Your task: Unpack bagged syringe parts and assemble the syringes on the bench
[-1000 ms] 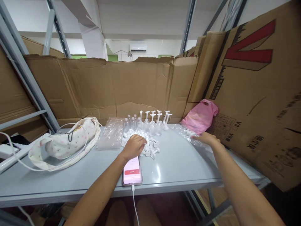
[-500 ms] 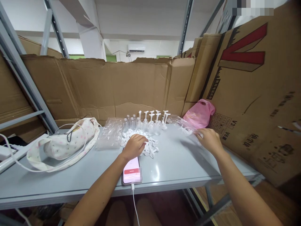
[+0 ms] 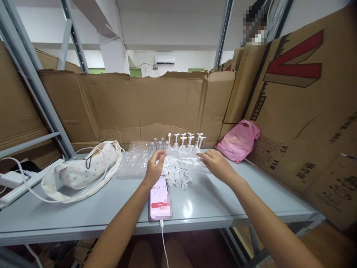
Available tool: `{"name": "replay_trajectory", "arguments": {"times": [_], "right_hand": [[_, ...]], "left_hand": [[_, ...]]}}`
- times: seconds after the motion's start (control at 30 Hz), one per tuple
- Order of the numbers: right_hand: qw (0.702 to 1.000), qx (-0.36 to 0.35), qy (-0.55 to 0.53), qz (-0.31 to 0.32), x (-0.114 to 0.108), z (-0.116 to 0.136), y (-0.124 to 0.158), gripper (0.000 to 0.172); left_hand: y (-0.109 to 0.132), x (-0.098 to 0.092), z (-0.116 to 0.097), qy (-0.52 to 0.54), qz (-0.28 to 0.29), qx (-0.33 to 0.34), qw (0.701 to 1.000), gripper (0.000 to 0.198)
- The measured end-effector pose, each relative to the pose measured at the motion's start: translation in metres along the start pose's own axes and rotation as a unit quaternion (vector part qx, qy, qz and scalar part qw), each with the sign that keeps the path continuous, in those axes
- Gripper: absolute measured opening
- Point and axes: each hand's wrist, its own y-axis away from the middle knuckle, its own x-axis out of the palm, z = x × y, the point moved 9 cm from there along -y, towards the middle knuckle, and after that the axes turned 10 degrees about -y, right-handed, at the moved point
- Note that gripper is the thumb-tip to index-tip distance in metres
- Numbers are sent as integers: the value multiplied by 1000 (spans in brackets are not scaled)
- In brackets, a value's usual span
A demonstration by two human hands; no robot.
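Above a heap of small white plastic pieces (image 3: pixel 178 178) with round ends, a clear plastic bag (image 3: pixel 184 155) is stretched between my hands. My right hand (image 3: pixel 219 165) pinches its right end. At the bag's left end, my left hand (image 3: pixel 155 167) has thumb and fingers closed on the edge. Just behind stand several small clear bottles (image 3: pixel 153 147), partly hidden by the bag and my left hand. White pump heads (image 3: pixel 190 138) rise from some of them. A phone (image 3: pixel 160 203) showing a timer lies below my left hand, with a white cable plugged in.
A flat stack of clear bags (image 3: pixel 134 158) lies left of the heap, and a patterned cloth bag (image 3: pixel 86 169) farther left. A pink plastic bag (image 3: pixel 238 141) sits at the back right. Cardboard (image 3: pixel 111 108) walls the table (image 3: pixel 92 216) behind; a large carton (image 3: pixel 301 130) stands right.
My right hand has brought the clear bag leftward from the right side to over the heap. My left hand has risen off the white pieces to the bag's left end.
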Motion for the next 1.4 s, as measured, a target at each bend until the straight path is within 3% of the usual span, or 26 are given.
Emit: {"name": "replay_trajectory", "arguments": {"times": [0.17, 0.3, 0.5, 0.63, 0.77, 0.97, 1.13, 1.3, 1.4], "right_hand": [[1000, -10, -17, -10, 3, 12, -6, 29], [1000, -22, 6, -12, 0, 18, -6, 27], [996, -80, 49, 2, -1, 39, -11, 23], [990, -108, 89, 5, -4, 55, -19, 22], [983, -124, 132, 22, -5, 68, -26, 21], [974, -139, 174, 41, -5, 82, -36, 19], [973, -147, 174, 44, -2, 86, -42, 19], [984, -118, 128, 31, -5, 74, -45, 20], [996, -65, 44, -42, -19, 54, -46, 35]], "left_hand": [[-3, 16, 23, 149, 96, -121, 977, 39], [7, 33, 37, 213, 189, -229, 931, 33], [29, 55, 24, 316, 373, -247, 837, 39], [33, 56, 22, 348, 409, -249, 806, 50], [34, 58, 29, 327, 399, -250, 819, 56], [30, 63, 24, 305, 376, -208, 850, 42], [30, 61, 20, 297, 378, -202, 853, 66], [18, 51, 27, 260, 288, -173, 905, 71], [9, 42, 33, 217, 217, -155, 939, 58]]}}
